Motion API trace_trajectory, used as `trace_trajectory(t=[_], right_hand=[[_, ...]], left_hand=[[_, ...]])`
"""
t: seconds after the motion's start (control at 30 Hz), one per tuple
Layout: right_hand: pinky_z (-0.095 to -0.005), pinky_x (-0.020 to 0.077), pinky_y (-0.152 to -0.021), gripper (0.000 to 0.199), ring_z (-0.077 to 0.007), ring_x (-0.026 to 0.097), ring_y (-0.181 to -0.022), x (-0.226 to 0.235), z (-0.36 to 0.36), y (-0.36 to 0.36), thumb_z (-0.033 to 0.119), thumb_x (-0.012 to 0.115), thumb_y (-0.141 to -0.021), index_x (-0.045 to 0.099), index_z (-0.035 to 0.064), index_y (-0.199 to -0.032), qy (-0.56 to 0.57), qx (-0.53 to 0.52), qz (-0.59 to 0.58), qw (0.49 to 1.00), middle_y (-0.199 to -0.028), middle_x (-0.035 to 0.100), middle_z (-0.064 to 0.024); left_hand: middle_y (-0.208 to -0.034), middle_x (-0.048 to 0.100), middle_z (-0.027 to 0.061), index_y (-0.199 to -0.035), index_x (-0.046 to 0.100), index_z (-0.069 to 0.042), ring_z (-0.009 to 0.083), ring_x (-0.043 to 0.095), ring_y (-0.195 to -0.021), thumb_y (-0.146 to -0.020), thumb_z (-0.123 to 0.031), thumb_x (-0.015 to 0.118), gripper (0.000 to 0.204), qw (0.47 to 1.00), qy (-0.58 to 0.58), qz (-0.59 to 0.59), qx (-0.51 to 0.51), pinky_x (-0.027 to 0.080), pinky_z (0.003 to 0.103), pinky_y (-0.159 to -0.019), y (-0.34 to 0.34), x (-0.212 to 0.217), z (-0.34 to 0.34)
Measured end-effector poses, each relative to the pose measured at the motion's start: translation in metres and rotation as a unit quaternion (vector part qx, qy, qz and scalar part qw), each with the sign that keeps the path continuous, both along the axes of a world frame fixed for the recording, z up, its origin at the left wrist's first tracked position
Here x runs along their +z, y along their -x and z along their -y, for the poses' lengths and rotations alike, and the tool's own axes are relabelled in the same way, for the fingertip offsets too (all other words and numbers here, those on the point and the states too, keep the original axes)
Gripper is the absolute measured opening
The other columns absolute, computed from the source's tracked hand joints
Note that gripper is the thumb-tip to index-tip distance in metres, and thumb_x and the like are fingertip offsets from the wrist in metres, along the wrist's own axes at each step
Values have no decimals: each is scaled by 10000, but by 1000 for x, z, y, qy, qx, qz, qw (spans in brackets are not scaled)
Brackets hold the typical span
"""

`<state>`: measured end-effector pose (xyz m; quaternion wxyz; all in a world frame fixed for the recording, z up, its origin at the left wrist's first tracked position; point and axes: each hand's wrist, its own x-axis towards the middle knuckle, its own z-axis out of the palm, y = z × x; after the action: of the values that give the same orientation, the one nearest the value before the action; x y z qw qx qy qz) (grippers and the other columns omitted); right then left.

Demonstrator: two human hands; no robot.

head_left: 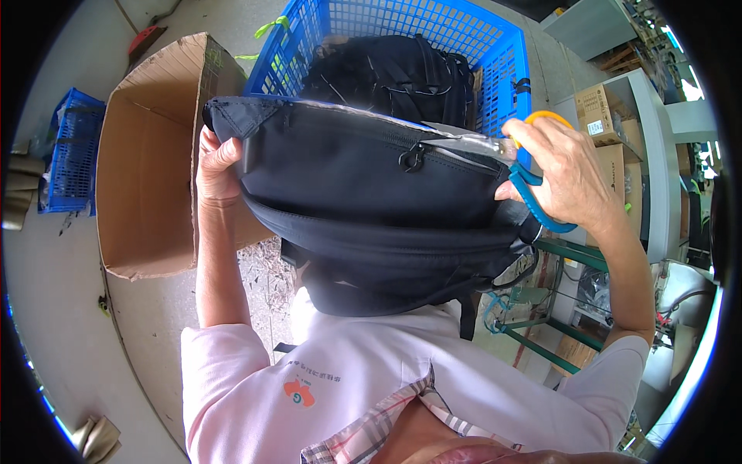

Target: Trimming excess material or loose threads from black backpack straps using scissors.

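Worker (495, 363) I'm watching: L hand (220, 166) clamped on L end of black bag (363, 182), which hangs btwn the hands; R hand (568, 166), well apart, grips scissors (475, 145), blades at bag's far edge. Blue crate (502, 94) beyond both.

Dark scraps (267, 268) on pale floor (158, 332)

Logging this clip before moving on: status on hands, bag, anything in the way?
Left hand holds black bag by left end. Right hand on scissors, blades parted at bag's upper edge. Ring pull near blade tips.
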<state>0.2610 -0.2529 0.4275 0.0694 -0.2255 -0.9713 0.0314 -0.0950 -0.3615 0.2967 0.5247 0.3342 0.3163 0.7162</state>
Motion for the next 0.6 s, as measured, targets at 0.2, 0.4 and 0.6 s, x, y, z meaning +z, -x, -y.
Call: trace_trajectory(t=[0.2, 0.4, 0.6], right_hand=[[-346, 439, -557, 493, -251, 537, -643, -5, -3, 2, 389, 724, -619, 498, 33, -874, -13, 16, 9, 1000, -651, 507, -85], [-347, 445, -552, 440, -255, 545, -616, -11, -1, 1, 372, 698, -663, 487, 30, -843, 2, 28, -5, 1000, -635, 513, -94], [-354, 447, -550, 427, -266, 551, -595, -9, 3, 1, 365, 694, -669, 485, 31, -835, 8, 18, -6, 1000, -640, 522, -101]], left_hand=[[-966, 619, 120, -1008, 552, -24, 230, 604, -869, -629, -107, 750, 435, 1000, -10, 11, -15, 477, 355, -812, 0, 1, 2], [-972, 614, 125, -1011, 543, -20, 236, 602, -876, -630, -96, 748, 439, 1000, 0, 18, -3, 478, 364, -812, -1, -2, 2], [-986, 604, 137, -1024, 523, -19, 251, 597, -884, -619, -91, 749, 470, 1000, -3, 31, 4, 473, 378, -822, -2, -3, 1]])
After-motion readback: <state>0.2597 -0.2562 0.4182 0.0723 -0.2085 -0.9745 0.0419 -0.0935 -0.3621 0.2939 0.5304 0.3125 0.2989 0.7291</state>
